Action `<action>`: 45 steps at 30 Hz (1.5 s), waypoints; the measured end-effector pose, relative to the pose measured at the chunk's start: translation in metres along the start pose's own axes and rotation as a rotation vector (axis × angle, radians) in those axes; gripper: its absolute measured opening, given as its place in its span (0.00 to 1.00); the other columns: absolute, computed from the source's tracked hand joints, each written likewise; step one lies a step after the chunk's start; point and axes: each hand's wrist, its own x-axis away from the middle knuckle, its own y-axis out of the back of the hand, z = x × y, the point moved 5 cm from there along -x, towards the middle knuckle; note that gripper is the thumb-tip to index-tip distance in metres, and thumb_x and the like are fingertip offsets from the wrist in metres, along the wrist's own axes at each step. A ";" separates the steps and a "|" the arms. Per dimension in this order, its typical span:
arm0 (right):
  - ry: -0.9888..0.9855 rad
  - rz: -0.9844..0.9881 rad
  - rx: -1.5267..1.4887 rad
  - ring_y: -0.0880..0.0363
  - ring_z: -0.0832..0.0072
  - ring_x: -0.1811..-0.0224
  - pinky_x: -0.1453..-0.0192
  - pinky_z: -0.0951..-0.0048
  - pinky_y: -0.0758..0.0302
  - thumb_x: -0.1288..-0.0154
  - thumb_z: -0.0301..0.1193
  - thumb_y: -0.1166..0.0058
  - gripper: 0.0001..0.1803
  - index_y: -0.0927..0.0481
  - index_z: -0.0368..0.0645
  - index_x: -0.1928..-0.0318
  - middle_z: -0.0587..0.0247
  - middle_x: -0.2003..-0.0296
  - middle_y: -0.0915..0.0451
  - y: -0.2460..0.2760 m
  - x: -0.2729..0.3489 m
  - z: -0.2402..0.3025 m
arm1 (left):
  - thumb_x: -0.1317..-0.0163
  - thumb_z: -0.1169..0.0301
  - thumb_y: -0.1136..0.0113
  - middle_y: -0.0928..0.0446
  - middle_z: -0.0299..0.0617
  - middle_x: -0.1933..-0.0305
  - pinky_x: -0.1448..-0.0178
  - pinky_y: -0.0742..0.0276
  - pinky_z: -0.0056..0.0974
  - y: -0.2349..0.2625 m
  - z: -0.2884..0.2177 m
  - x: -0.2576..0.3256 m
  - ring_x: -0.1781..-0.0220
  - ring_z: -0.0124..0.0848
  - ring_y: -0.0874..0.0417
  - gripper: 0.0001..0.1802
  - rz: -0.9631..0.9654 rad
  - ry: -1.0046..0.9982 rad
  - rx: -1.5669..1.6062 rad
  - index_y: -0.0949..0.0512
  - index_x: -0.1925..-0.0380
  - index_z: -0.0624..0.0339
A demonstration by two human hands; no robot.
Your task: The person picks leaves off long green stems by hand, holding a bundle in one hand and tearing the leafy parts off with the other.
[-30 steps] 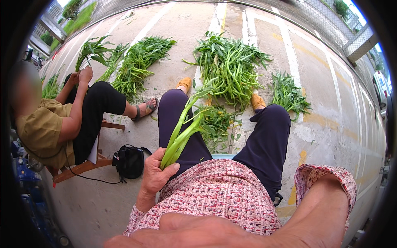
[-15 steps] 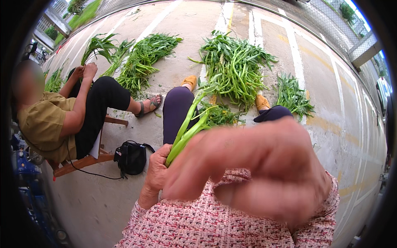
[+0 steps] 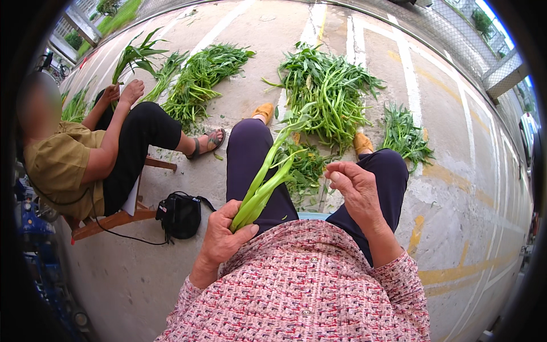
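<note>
My left hand [image 3: 221,236] is closed around the lower ends of a small bunch of water spinach stalks [image 3: 264,181], which slants up and away over my left thigh. My right hand [image 3: 359,196] hangs in the air by my right thigh, apart from the bunch. Its fingers curl, with thumb and forefinger tips close together; whatever lies between them is too small to make out. Beyond my knees spreads a large heap of water spinach [image 3: 325,94]. A smaller pile of leafy scraps [image 3: 307,169] lies on the ground between my feet.
To the left, a seated co-worker [image 3: 68,165] holds a leafy bunch [image 3: 134,60] in both hands. Another heap of greens [image 3: 202,80] lies ahead of that person. A black bag [image 3: 179,215] sits beside the wooden chair [image 3: 114,226]. A small pile [image 3: 403,137] lies by my right foot.
My right hand has moved from close to the camera, where it was blurred, down and away to beside my right thigh. The left hand still grips the stalks.
</note>
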 end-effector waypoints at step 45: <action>0.304 -0.050 0.591 0.19 0.56 0.66 0.63 0.61 0.24 0.37 0.30 0.47 0.05 0.21 0.43 0.65 0.56 0.70 0.19 -0.038 -0.022 0.014 | 0.47 0.79 0.34 0.28 0.30 0.68 0.63 0.35 0.26 -0.006 -0.005 0.004 0.68 0.18 0.32 0.13 0.076 -0.104 -0.112 0.22 0.60 0.67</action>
